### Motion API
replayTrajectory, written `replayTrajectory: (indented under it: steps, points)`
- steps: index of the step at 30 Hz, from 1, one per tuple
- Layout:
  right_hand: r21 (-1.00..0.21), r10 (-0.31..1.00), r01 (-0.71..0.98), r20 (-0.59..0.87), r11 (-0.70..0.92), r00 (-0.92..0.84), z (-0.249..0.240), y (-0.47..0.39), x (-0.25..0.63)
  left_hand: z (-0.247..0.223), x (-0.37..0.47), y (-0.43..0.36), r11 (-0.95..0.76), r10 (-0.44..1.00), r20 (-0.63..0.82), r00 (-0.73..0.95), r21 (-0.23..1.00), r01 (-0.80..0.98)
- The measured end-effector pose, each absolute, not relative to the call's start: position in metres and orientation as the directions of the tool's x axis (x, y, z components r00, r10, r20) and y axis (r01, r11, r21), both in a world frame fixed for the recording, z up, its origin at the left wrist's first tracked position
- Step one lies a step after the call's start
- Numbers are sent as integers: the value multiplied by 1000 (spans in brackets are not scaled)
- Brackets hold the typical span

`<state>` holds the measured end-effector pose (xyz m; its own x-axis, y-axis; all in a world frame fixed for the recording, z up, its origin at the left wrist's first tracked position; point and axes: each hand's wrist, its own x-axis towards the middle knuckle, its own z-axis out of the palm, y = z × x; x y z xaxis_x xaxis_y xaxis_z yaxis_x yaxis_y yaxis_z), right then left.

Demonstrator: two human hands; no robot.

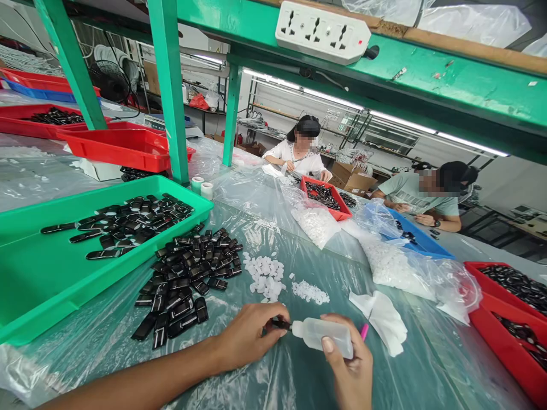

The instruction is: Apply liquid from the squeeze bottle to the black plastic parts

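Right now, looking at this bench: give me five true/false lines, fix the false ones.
1. The right hand holds a translucent bottle. True.
2. The bottle stands upright on the table. False: it is held on its side, narrow end toward the left hand.
3. The left hand has a small black piece at its fingertips. True.
4. The green tray contains only white pieces. False: black parts lie in it.
5. The socket strip is on the green beam. True.

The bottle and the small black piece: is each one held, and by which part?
The right hand holds the bottle by its body, near the base. The left hand pinches the small black piece; the exact place is hidden.
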<state>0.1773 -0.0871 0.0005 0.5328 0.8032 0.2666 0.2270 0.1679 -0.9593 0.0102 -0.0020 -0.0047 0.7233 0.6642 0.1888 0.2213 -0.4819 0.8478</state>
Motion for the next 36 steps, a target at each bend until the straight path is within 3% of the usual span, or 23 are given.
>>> replayTrajectory:
  steps: [16,25,28,36]
  points:
    - [-889,762,385,424,247,490,-1,-90,178,-4,12,-3,-406,659,155,736,897,176]
    - [-978,786,188,187,92,589,5,-86,179,-8,12,-2,-335,696,132,705,929,157]
    - [-981,773,176,172,80,610,6,-86,179,-7,12,-2,-340,700,134,701,926,162]
    - [-915,750,349,373,201,547,2,-89,175,-7,12,-3,-370,695,146,704,912,176]
